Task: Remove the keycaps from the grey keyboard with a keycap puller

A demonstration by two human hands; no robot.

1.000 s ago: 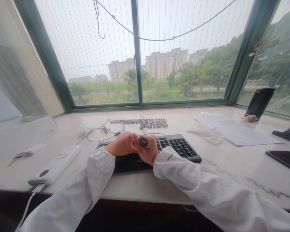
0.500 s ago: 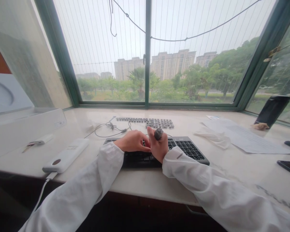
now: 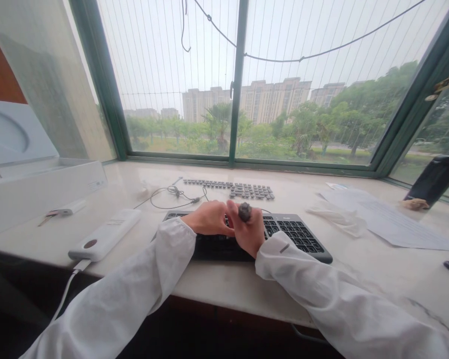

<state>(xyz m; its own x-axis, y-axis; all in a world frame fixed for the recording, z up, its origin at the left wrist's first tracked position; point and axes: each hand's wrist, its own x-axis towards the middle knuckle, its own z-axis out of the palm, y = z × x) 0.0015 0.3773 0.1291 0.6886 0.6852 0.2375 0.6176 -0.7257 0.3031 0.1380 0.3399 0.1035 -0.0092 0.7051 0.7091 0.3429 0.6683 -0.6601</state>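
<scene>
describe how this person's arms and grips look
The left sleeve and right sleeve are loose, wrinkled and white; the left gathers at its cuff, the right bears a small dark mark near the wrist. Left grip and right grip are ungloved.

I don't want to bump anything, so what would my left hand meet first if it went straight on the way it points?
Most likely your right hand, which grips a dark object above the keyboard: your left hand points across at it. Whether the hands touch is unclear.
</scene>
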